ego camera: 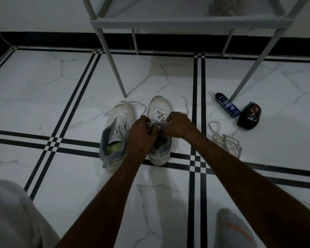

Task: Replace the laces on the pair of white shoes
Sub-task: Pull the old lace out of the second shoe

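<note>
Two white shoes stand side by side on the tiled floor, toes pointing away from me. The left shoe (117, 133) has a grey collar, a green insole and a loose white lace (132, 104) trailing past its toe. The right shoe (160, 106) is laced over its front eyelets. My left hand (142, 135) and my right hand (177, 125) meet over its tongue, each pinching an end of its lace (157, 120). A separate heap of white laces (224, 138) lies on the floor to the right.
A grey metal rack (186, 22) stands just beyond the shoes, one leg (117, 72) close to the left toe. A blue bottle (226, 107) and a black shoe-polish container (250, 116) lie to the right. My knees show at the bottom corners.
</note>
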A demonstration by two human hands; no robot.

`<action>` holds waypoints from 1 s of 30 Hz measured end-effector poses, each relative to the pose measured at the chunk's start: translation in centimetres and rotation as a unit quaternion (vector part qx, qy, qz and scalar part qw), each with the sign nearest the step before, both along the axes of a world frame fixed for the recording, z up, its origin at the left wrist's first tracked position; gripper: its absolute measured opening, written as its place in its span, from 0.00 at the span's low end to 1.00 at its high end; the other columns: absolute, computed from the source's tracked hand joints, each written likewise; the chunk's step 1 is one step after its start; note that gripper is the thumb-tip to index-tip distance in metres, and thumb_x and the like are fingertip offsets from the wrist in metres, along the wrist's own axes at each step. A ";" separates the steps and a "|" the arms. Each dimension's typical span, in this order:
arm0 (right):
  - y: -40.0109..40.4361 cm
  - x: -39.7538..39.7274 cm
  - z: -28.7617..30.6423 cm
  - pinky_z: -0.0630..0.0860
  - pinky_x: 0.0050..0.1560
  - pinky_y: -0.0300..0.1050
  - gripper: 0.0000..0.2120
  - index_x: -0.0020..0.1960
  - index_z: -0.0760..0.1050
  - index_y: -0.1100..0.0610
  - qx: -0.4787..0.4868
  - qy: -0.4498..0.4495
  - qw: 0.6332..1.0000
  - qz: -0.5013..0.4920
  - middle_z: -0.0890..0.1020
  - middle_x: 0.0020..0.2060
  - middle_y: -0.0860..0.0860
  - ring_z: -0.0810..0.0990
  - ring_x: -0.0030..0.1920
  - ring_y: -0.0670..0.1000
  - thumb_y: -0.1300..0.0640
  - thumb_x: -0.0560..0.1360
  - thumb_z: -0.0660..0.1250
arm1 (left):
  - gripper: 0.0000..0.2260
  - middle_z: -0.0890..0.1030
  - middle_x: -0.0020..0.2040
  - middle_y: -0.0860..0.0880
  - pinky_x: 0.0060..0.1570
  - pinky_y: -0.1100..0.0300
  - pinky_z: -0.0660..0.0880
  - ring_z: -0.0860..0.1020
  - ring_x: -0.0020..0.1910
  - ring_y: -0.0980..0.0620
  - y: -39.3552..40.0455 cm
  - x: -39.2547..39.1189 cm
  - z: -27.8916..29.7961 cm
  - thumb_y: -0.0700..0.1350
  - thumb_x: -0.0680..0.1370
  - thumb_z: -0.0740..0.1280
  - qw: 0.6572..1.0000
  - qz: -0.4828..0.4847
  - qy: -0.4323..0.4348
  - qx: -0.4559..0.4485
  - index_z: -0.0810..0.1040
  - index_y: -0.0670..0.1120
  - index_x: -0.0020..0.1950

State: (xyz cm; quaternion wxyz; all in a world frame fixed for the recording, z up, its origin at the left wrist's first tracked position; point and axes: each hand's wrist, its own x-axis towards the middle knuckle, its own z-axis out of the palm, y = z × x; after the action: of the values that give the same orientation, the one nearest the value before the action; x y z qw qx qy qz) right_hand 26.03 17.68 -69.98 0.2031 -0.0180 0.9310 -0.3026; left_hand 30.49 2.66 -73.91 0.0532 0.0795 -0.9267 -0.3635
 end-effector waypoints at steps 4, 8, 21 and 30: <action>0.2 1.0 -1.2 0.73 0.35 0.43 0.15 0.57 0.71 0.61 -0.043 0.083 0.995 -0.042 0.80 0.47 0.58 0.79 0.40 0.54 0.59 0.73 0.71 | 0.05 0.80 0.39 0.49 0.37 0.57 0.76 0.78 0.35 0.56 -0.6 -0.6 0.0 0.43 0.80 0.68 1.000 -0.015 0.008 -0.009 0.76 0.45 0.55; 2.3 0.3 -1.6 0.84 0.38 0.59 0.11 0.49 0.76 0.62 -0.113 0.015 0.987 -0.108 0.83 0.42 0.61 0.85 0.38 0.60 0.65 0.68 0.74 | 0.08 0.79 0.46 0.47 0.43 0.55 0.76 0.80 0.43 0.49 -1.2 -0.8 -0.2 0.40 0.79 0.67 0.999 0.027 0.041 -0.003 0.76 0.46 0.57; 2.0 -0.9 -1.9 0.84 0.40 0.52 0.13 0.38 0.84 0.62 -0.062 0.057 0.996 -0.027 0.85 0.31 0.55 0.84 0.33 0.52 0.53 0.74 0.72 | 0.08 0.77 0.57 0.43 0.53 0.50 0.71 0.74 0.57 0.43 1.1 -2.2 -0.1 0.44 0.78 0.68 0.970 -0.065 0.081 -0.221 0.81 0.43 0.55; 2.3 -1.3 -1.8 0.84 0.44 0.49 0.11 0.41 0.85 0.59 -0.094 0.034 0.995 -0.032 0.85 0.33 0.53 0.85 0.35 0.49 0.52 0.74 0.73 | 0.16 0.77 0.59 0.48 0.56 0.52 0.70 0.72 0.59 0.47 0.4 -3.2 1.6 0.50 0.74 0.69 0.987 -0.115 0.076 -0.080 0.77 0.48 0.61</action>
State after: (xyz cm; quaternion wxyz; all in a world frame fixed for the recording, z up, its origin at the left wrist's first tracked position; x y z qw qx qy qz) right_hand 24.71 20.01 -71.76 0.1595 -0.0177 0.9050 -0.3939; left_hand 27.31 3.04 -72.29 0.0872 -0.0600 -0.9492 -0.2964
